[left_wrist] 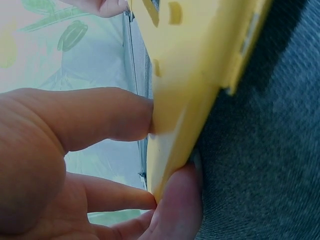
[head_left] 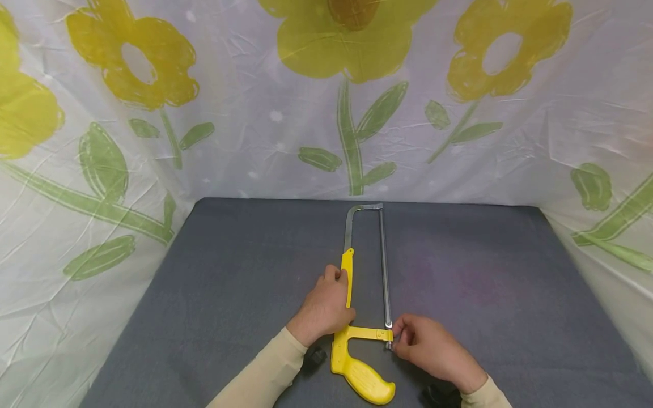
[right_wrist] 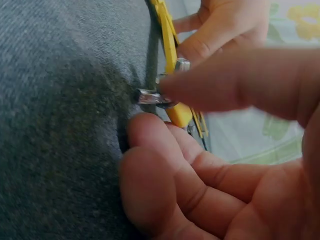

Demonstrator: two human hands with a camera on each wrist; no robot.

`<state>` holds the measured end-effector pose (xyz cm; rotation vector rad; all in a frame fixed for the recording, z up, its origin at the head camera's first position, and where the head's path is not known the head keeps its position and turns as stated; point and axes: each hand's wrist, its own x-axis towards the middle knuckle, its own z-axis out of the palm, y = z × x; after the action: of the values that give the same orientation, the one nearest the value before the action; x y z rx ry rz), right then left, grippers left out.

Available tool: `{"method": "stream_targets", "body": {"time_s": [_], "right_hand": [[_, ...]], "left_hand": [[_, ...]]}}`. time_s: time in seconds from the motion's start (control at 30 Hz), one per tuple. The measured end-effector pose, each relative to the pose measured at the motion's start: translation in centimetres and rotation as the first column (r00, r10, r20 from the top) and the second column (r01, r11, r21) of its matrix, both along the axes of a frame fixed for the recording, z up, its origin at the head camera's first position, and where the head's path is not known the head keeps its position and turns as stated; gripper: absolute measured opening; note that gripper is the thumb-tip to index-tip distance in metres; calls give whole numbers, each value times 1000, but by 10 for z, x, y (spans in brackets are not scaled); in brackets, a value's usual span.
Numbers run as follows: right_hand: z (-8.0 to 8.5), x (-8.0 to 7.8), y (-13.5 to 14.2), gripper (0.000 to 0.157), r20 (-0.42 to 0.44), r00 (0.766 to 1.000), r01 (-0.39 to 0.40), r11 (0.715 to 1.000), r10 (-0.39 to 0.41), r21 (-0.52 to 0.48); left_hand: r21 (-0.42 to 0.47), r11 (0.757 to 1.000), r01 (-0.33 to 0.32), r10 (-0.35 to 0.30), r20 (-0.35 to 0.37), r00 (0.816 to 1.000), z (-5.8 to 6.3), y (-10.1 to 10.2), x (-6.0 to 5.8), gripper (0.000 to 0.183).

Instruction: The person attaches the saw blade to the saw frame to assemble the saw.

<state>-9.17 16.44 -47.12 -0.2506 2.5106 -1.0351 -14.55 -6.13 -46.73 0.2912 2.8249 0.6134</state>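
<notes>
A yellow-handled hacksaw [head_left: 368,381] lies on the grey surface, its grip toward me and its metal bow at the far end. My left hand [head_left: 326,303] holds the yellow part of the frame; up close, thumb and fingers clasp its edges [left_wrist: 170,120]. The long blade [head_left: 385,266] runs along the right side. At its near end, just past the yellow crosspiece, my right hand [head_left: 425,345] pinches the small metal wing nut [right_wrist: 148,97]. The thumb overlaps part of that nut in the right wrist view, with the other fingers curled beneath.
Dark grey cloth [head_left: 245,266] covers the work surface. A pale sheet [head_left: 245,141] with yellow flowers and green leaves stands around the back and both sides. A black device [head_left: 315,358] shows under the left wrist, another [head_left: 440,395] under the right.
</notes>
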Motion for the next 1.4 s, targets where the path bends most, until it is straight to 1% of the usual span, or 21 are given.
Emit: {"method": "stream_targets", "body": {"time_s": [0.07, 0.13, 0.23, 0.37, 0.47, 0.6, 0.8, 0.9, 1.13, 1.4], "right_hand": [[0, 0, 1, 21, 13, 1000, -12, 1000, 12, -10], [0, 0, 1, 29, 32, 999, -3, 1000, 3, -10], [1, 1, -1, 40, 54, 998, 30, 999, -31, 11], [2, 2, -7, 46, 59, 995, 81, 995, -85, 61], [2, 3, -10, 43, 49, 993, 107, 990, -112, 86], [2, 2, -11, 41, 46, 991, 117, 988, -123, 104], [3, 1, -10, 39, 69, 994, 84, 992, -90, 95], [4, 2, -9, 39, 66, 995, 72, 994, -78, 88], [5, 4, -9, 36, -5, 999, 41, 994, -41, 99], [1, 3, -5, 29, -18, 999, 37, 996, -35, 77]], "left_hand": [[-1, 1000, 0, 0, -2, 1000, 0, 0, 0, 83], [-3, 1000, 0, 0, -4, 1000, 0, 0, 0, 83], [-11, 1000, 1, -1, -8, 1000, 0, 1, 1, 83], [-15, 1000, 1, -1, -8, 1000, 0, 0, 1, 83], [-11, 1000, -1, 1, -5, 1000, 0, 0, 1, 83], [-9, 1000, -2, 2, -4, 1000, 0, -1, 1, 84], [-11, 1000, -5, 5, -1, 1000, 0, -1, 0, 83], [-17, 1000, -9, 9, 6, 1000, 1, 0, 0, 83], [-9, 1000, -17, 17, 9, 1000, 2, 0, 0, 84], [-18, 1000, -9, 9, 14, 1000, 1, 0, -1, 83]]}}
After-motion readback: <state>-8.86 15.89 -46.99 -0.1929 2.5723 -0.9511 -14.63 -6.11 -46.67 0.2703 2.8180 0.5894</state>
